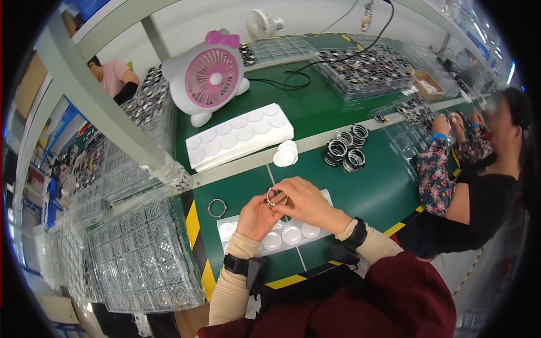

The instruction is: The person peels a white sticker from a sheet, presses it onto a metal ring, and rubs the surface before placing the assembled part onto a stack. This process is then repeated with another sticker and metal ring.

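Observation:
Over the green bench, my left hand (pixel 256 217) and my right hand (pixel 309 204) meet around a thin silvery ring (pixel 271 194), shaped like a watch bezel. Fingers of both hands are closed on it, and they partly cover it. Beneath my hands lies a white sheet (pixel 291 235) of round discs, partly hidden by my wrists. A similar loose ring (pixel 217 208) rests on the bench left of my left hand. Farther off sit several clustered dark and silvery rings (pixel 345 149) and a small pile of white round discs (pixel 285 153).
A stack of white sticker sheets (pixel 239 137) lies beyond a metal strip, near a pink and white fan (pixel 213 78). Clear plastic trays (pixel 141 253) are piled at left. Trays of small parts (pixel 363 70) stand at the back. A co-worker's patterned sleeve (pixel 437 174) is at right.

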Demonstrator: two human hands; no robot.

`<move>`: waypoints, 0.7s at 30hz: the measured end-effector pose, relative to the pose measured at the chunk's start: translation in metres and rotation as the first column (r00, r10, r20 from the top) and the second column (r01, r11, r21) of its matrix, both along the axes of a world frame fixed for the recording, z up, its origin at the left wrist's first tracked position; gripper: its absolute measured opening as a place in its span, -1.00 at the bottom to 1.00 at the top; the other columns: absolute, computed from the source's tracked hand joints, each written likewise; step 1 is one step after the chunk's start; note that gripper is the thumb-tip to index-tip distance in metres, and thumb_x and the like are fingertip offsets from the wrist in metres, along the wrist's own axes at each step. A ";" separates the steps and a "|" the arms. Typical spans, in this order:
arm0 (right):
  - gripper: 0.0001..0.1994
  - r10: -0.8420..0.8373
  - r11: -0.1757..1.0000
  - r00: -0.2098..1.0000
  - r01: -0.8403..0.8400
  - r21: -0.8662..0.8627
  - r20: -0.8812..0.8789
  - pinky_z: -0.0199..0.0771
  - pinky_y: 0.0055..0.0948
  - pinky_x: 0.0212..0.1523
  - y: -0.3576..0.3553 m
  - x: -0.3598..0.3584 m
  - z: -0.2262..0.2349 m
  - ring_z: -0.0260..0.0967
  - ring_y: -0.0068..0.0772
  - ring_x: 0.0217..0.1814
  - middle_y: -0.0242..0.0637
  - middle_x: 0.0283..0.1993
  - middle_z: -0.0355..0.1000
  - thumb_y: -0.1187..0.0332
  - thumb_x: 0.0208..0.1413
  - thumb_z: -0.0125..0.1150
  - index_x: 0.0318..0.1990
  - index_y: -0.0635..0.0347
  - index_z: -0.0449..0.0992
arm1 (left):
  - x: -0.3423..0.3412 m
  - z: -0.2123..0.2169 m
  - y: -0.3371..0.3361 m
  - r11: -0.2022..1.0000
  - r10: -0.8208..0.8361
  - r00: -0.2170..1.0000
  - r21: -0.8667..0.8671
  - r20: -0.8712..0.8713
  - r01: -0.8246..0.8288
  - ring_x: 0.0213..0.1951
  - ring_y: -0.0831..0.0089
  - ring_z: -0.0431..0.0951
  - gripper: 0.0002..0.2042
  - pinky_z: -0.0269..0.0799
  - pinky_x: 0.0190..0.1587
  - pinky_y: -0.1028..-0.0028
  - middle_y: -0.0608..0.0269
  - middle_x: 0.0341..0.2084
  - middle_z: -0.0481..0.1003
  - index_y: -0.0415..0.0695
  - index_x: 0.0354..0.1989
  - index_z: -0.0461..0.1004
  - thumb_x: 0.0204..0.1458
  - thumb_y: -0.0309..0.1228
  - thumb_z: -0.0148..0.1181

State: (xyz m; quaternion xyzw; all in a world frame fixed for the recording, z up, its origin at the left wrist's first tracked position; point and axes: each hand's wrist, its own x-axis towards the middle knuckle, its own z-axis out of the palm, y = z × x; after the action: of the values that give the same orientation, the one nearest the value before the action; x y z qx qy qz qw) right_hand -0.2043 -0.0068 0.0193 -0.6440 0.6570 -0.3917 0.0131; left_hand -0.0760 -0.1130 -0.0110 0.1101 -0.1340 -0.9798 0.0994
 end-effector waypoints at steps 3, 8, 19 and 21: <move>-0.61 -0.126 0.992 0.992 0.126 0.008 -0.025 0.30 -0.28 -0.22 0.006 -0.004 0.004 0.28 -0.17 -0.19 -0.21 -0.22 0.34 0.31 -0.21 0.27 -0.17 0.20 0.37 | 0.002 0.018 0.006 0.984 -0.081 0.988 -0.150 0.128 0.100 0.03 -0.01 0.31 -0.69 0.25 0.10 0.16 -0.18 -0.01 0.28 -0.26 -0.17 0.28 0.17 -0.24 -0.22; -0.63 -0.365 0.931 0.920 0.365 -0.028 -0.140 0.31 -0.30 -0.26 0.011 -0.036 0.002 0.28 -0.15 -0.26 -0.18 -0.31 0.35 0.30 -0.22 0.25 -0.21 0.23 0.38 | 0.002 0.027 0.007 0.940 -0.255 0.948 -0.183 0.191 0.289 0.00 0.12 0.36 -0.59 0.30 0.03 0.19 -0.13 -0.04 0.32 -0.22 -0.10 0.29 0.16 -0.09 -0.22; -0.56 -0.176 0.984 0.959 0.164 -0.074 -0.221 0.17 -0.26 -0.07 0.012 0.019 -0.013 0.17 -0.19 -0.01 -0.15 -0.10 0.30 0.12 -0.26 0.24 -0.29 0.30 0.44 | 0.014 0.024 -0.003 0.998 -0.021 0.999 -0.068 -0.031 0.018 -0.69 0.56 0.14 -0.62 0.08 -0.71 0.69 0.27 -0.61 0.23 -0.11 -0.47 0.26 0.16 -0.04 -0.26; -0.48 -0.037 0.997 0.932 0.059 0.048 -0.359 0.07 -0.25 0.08 0.015 0.023 -0.028 0.09 -0.15 0.12 -0.09 -0.01 0.26 0.12 -0.22 0.21 -0.15 0.37 0.42 | 0.016 0.023 -0.002 0.998 0.004 0.998 -0.070 -0.056 -0.008 -0.70 0.56 0.13 -0.62 0.07 -0.73 0.67 0.26 -0.61 0.23 -0.10 -0.46 0.25 0.17 -0.04 -0.28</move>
State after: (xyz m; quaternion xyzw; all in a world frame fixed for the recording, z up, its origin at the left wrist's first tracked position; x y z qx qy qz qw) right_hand -0.1811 0.0083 -0.0089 -0.6877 0.6750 -0.2488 -0.0976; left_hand -0.0603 -0.1155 0.0121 0.0795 -0.1652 -0.9769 0.1100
